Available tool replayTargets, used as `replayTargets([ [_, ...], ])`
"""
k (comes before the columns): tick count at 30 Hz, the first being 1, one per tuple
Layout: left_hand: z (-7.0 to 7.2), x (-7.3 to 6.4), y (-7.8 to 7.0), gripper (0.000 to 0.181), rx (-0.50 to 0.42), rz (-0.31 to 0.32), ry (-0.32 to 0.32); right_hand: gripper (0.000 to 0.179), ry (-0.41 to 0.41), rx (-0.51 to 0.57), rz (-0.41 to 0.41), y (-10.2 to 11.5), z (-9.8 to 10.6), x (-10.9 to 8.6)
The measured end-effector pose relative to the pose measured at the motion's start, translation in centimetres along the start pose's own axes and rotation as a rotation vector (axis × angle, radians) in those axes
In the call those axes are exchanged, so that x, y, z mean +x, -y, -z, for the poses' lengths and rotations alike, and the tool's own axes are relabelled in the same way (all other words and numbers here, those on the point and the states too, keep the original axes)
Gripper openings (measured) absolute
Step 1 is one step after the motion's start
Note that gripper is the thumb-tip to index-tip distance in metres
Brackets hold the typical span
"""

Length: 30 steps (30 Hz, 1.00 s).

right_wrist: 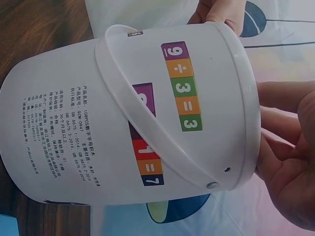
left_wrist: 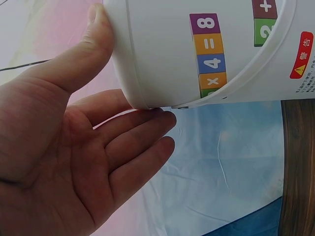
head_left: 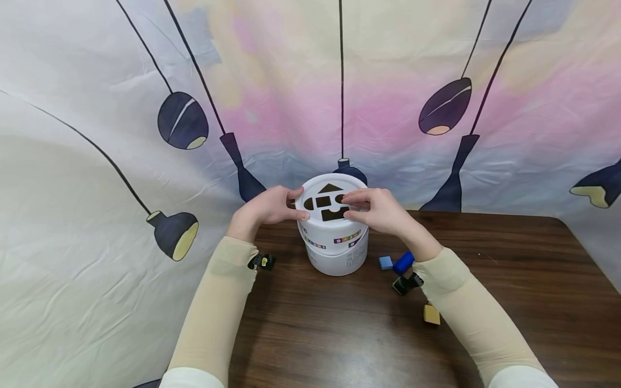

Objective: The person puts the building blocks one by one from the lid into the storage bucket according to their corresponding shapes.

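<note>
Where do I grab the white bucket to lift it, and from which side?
I'd try the middle of its curved handle, coming from the side nearest the person. The white bucket stands upright, and the handle hangs down across its near face, so it should be easy to hook and swing up.

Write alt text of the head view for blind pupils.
A person's left grip touches a white bucket; the right grip is over its lid with shaped holes. Two blue blocks and a yellow block lie on a brown table.
</note>
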<state>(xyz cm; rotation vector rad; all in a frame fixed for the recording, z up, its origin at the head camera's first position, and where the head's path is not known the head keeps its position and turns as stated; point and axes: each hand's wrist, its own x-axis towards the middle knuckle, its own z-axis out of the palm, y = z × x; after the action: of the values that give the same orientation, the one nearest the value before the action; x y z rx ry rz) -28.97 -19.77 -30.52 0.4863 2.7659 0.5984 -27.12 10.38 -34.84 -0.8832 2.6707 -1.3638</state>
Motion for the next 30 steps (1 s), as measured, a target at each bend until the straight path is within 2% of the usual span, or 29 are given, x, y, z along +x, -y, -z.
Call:
replayTargets([
  [7, 0.0, 0.1, 0.0, 0.088, 0.002, -0.007, 0.000, 0.037, -0.018, -0.001, 0.011, -0.1, 0.0, -0.2],
  [12, 0.0, 0.1, 0.0, 0.088, -0.002, -0.005, 0.000, 0.037, -0.041, 0.116, 0.014, -0.6, 0.0, -0.6],
  [16, 0.0, 0.0, 0.1, 0.087, 0.003, 0.001, -0.005, 0.035, -0.104, 0.231, 0.038, -1.5, 0.0, -1.2],
  [21, 0.0, -0.1, 0.2, 0.088, -0.003, -0.001, -0.010, 0.032, -0.197, 0.275, 0.070, -3.1, 0.7, -2.3],
  [30, -0.2, 0.0, 0.3, 0.085, 0.005, -0.006, -0.009, 0.036, -0.210, 0.285, -0.039, -6.2, 1.9, -5.1],
])
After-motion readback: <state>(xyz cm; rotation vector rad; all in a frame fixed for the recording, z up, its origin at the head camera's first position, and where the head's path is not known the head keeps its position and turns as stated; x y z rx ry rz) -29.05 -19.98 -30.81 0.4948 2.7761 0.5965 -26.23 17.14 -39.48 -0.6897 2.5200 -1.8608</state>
